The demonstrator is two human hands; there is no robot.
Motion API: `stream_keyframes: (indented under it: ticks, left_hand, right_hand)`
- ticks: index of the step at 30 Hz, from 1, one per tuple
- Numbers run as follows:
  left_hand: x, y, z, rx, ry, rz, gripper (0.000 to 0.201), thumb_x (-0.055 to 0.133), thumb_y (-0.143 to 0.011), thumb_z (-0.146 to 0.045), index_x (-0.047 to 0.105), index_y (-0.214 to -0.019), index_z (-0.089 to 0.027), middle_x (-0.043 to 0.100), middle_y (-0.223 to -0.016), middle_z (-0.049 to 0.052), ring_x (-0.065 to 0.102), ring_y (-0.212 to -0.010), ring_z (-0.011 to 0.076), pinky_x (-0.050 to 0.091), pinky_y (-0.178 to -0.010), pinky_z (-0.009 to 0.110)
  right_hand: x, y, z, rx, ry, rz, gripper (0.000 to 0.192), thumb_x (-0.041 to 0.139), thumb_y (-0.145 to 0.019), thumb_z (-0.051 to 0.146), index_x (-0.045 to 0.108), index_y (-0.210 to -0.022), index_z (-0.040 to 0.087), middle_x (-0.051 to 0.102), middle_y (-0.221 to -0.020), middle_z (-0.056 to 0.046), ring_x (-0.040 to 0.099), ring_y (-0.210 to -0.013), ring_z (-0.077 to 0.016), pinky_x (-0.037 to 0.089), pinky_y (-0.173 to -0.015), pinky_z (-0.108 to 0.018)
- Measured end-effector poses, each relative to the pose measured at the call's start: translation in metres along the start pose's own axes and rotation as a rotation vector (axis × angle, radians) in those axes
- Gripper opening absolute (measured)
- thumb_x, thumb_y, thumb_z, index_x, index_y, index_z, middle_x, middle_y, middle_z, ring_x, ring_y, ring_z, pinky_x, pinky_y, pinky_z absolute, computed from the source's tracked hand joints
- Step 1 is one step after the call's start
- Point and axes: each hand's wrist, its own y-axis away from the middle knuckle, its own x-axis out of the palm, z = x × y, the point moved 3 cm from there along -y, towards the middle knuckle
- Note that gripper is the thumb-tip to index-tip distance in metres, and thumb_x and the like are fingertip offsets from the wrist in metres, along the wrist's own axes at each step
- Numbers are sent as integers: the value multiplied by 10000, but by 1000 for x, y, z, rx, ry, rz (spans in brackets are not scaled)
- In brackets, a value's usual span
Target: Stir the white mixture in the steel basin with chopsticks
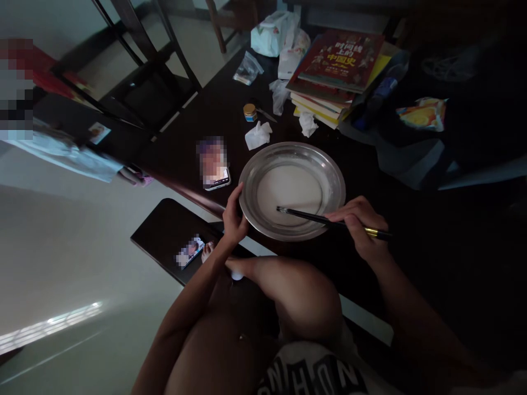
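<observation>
Chopsticks, dark pair with a gold band at the back end, lie nearly level in the head view, long axis running right to left, tips pointing left into the white liquid of the metal plate; right hand pinches them near the back end. Left hand is curled on the plate's left rim. Plate sits at the desk edge over the knees, so a hard push likely tips or slops it; phone is just beside.

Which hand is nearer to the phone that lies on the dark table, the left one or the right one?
The left. The left hand grips the near-left rim of the metal plate, just beside the phone. The right hand holds chopsticks at the plate's far side from the phone.
</observation>
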Motion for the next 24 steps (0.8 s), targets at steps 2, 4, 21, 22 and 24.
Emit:
stream_keyframes:
  ticks: [2,4,21,22,24]
  left_hand:
    - [0,0,0,1,4,-9,643,528,-996,-560,403,-1552,-261,591,-1476,156,602,-1354,303,536,-1102,475]
    - [0,0,0,-6,7,-13,646,526,-994,-574,410,-1546,-260,598,-1466,157,607,-1347,303,540,-1098,475]
    - [1,0,0,-18,-26,-26,635,549,-986,-558,437,-1523,-237,617,-1436,165,624,-1327,300,557,-1083,473]
    - [1,1,1,-26,-22,-23,639,543,-986,-565,437,-1522,-233,615,-1439,166,623,-1329,301,556,-1085,473]
    - [1,1,2,-38,-13,-15,647,536,-986,-577,436,-1523,-231,610,-1447,167,620,-1333,302,549,-1094,474]
  right_hand:
    - [2,0,-1,-5,18,48,260,526,-1009,230,770,-998,318,826,-926,20,734,-831,-196,502,-782,-429]
    - [3,0,-1,-18,42,65,241,544,-1002,223,768,-991,311,829,-980,19,743,-859,-190,498,-796,-426]
    - [0,0,1,-12,-1,0,285,499,-1015,214,763,-976,313,818,-893,12,714,-787,-196,502,-750,-426]
    - [1,-1,1,-11,11,24,276,508,-1012,215,763,-978,315,821,-910,15,720,-798,-194,503,-757,-426]
    - [2,-1,1,-12,42,51,258,529,-1005,217,765,-976,317,826,-958,22,732,-828,-189,505,-774,-423]
